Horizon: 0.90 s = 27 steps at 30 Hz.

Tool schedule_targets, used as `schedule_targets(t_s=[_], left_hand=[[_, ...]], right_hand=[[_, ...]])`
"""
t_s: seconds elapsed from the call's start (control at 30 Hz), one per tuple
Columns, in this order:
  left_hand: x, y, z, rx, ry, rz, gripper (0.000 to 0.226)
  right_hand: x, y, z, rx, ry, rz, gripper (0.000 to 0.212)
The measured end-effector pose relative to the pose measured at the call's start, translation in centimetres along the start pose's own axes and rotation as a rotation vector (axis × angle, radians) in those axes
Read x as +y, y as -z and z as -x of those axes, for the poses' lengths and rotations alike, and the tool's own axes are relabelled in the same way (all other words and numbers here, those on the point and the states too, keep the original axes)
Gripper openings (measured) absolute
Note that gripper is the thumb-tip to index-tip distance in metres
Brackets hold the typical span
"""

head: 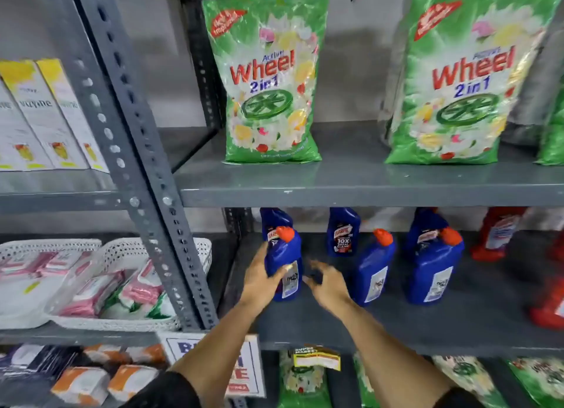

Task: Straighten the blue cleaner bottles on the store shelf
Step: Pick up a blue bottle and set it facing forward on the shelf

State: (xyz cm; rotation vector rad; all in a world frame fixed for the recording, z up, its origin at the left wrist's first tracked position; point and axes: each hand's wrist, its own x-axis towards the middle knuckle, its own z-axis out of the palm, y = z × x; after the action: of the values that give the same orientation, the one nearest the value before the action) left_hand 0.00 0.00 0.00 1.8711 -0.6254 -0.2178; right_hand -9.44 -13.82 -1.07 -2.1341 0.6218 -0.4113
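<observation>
Several blue cleaner bottles with orange-red caps stand on the grey middle shelf (396, 325). My left hand (262, 281) grips the front left bottle (285, 262) from its left side, thumb across the label. My right hand (328, 285) hovers just right of that bottle, fingers spread and holding nothing. Two more front bottles stand to the right: the middle one (374, 268) leans right, and the right one (433, 270) is upright. Behind them stand three back-row bottles, one behind the held bottle (274, 220), one in the middle (343, 232), and one at the right (425, 224).
Red cleaner bottles (497, 233) stand at the shelf's right end. Green Wheel detergent bags (271, 81) sit on the shelf above. A slotted grey upright (146, 175) runs left of the bottles. White baskets (122, 285) with pink packets fill the left bay.
</observation>
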Motion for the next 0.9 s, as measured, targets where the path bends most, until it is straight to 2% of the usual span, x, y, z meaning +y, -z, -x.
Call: schedule_targets(t_s=[0.1, 0.27, 0.33, 0.4, 0.47, 0.5, 0.57, 0.63, 0.7, 0.8, 0.9], left_hand=[[-0.5, 0.0, -1.2, 0.058, 0.034, -0.064, 0.06], [-1.4, 0.6, -2.2, 0.177, 0.142, -0.026, 0.037], [-1.6, 1.2, -2.6, 0.205, 0.196, 0.046, 0.033], [-0.9, 1.8, -2.7, 0.175, 0.221, 0.204, 0.02], [-0.2, 2.3, -2.9, 0.129, 0.229, 0.285, 0.017], [0.2, 2.3, -2.9, 0.1, 0.251, 0.316, 0.022], [0.7, 1.8, -3.1, 0.069, 0.299, 0.413, 0.039], [1.6, 0.8, -3.1, 0.053, 0.351, 0.474, 0.065], [2.3, -0.3, -3.2, 0.1, 0.391, 0.476, 0.071], [2.3, -1.2, -3.5, 0.224, 0.433, 0.51, 0.045], [2.3, -0.4, -4.1, 0.182, 0.424, 0.604, 0.047]], right_hand=[[-1.1, -1.4, -1.8, -0.119, -0.06, -0.063, 0.049], [0.0, -2.8, -3.1, -0.237, -0.125, -0.208, 0.032], [0.6, -2.5, -2.5, -0.291, -0.158, -0.35, 0.023], [1.1, -1.7, -1.9, -0.394, -0.218, -0.54, 0.022], [1.4, -1.0, -1.3, -0.468, -0.239, -0.706, 0.024], [1.4, -0.9, -1.1, -0.441, -0.218, -0.739, 0.025], [1.1, -1.3, -0.7, -0.255, -0.134, -0.67, 0.025], [0.8, -1.8, -0.1, -0.045, 0.004, -0.478, 0.03], [1.1, -2.5, 0.4, 0.087, 0.101, -0.277, 0.04], [1.8, -2.9, 1.0, 0.084, 0.168, -0.165, 0.046], [1.4, -2.3, 0.8, -0.044, 0.065, -0.302, 0.068]])
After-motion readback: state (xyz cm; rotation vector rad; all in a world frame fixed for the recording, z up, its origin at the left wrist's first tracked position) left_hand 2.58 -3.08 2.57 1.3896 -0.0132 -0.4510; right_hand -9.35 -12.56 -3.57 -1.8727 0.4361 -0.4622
